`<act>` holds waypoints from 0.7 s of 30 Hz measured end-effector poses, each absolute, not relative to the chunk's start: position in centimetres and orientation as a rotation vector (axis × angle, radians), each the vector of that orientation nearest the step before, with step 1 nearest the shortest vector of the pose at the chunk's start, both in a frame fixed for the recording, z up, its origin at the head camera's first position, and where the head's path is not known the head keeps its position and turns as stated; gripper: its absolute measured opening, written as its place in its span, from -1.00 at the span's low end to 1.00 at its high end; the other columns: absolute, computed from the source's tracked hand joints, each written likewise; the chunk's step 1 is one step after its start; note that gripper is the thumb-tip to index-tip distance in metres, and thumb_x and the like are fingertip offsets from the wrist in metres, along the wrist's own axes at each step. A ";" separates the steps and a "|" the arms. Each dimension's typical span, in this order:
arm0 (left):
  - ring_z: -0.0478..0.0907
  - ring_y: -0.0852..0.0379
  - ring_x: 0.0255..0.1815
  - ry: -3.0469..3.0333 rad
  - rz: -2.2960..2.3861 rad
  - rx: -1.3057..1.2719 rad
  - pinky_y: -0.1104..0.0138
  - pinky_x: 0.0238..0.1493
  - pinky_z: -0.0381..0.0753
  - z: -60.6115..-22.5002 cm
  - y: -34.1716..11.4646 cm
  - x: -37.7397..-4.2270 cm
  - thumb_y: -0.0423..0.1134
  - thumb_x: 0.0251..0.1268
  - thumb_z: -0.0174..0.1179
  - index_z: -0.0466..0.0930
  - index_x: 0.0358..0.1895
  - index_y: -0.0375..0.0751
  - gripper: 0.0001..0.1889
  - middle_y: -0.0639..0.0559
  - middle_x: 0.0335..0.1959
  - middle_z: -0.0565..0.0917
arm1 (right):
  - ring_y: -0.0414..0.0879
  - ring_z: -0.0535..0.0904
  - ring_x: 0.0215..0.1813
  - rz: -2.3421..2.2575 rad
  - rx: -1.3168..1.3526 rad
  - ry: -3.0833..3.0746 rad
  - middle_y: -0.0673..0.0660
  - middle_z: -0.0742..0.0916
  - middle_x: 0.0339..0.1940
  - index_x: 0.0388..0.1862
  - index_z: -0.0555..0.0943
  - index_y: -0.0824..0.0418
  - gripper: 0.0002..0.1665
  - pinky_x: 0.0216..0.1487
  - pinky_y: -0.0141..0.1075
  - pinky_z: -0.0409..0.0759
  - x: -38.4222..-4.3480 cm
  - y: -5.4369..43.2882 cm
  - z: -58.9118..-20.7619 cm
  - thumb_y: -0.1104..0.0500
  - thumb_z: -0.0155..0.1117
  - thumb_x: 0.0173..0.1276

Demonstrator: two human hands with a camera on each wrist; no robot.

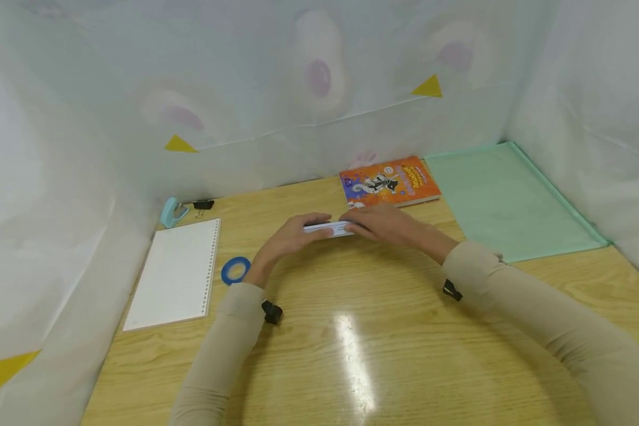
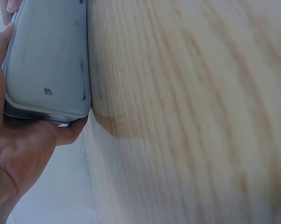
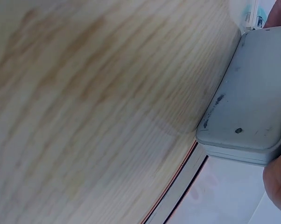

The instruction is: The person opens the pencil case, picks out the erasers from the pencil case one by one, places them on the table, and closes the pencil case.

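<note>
Between my two hands is a pale pencil case (image 1: 339, 228) with rounded corners, a slim flat box in the head view. My left hand (image 1: 291, 238) grips its left end, and my right hand (image 1: 386, 223) grips its right end. The left wrist view shows a scuffed broad face of the pencil case (image 2: 47, 56), with the left hand (image 2: 26, 154) wrapped round its end. Similar dark scuffs mark the pencil case (image 3: 252, 93) in the right wrist view, beside part of the right hand (image 3: 278, 179). Whether the case touches the table cannot be told.
On the wooden table (image 1: 319, 355), a white notepad (image 1: 176, 275) lies left, near a blue tape roll (image 1: 236, 270). A light-blue stapler (image 1: 173, 213) and black binder clip (image 1: 203, 205) stand behind it. An orange book (image 1: 389, 182) and green translucent folder (image 1: 516, 204) lie at the back right.
</note>
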State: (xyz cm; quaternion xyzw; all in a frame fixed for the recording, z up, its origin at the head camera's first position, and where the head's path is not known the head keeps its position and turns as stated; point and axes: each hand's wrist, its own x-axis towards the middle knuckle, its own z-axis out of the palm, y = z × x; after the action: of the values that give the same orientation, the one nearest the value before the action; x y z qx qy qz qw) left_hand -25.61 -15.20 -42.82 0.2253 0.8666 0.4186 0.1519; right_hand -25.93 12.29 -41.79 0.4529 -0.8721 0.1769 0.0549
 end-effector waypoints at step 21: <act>0.46 0.02 0.38 2.523 0.886 0.726 0.09 0.37 0.42 -41.5 -14.7 -25.2 0.18 0.23 0.47 0.31 0.59 -0.02 -0.09 -0.04 0.51 0.44 | 0.09 0.63 0.31 0.693 1.382 -2.781 0.08 0.70 0.31 0.39 0.63 0.01 -0.41 0.27 0.06 0.55 -25.4 13.2 -41.8 -0.16 0.36 0.46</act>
State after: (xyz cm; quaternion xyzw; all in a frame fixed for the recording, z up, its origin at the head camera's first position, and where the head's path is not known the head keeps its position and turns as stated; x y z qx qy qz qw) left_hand -25.22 -14.70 -41.52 0.2577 0.8949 0.3143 0.1845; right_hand -25.38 13.21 -41.84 0.4343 -0.8738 0.2177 -0.0199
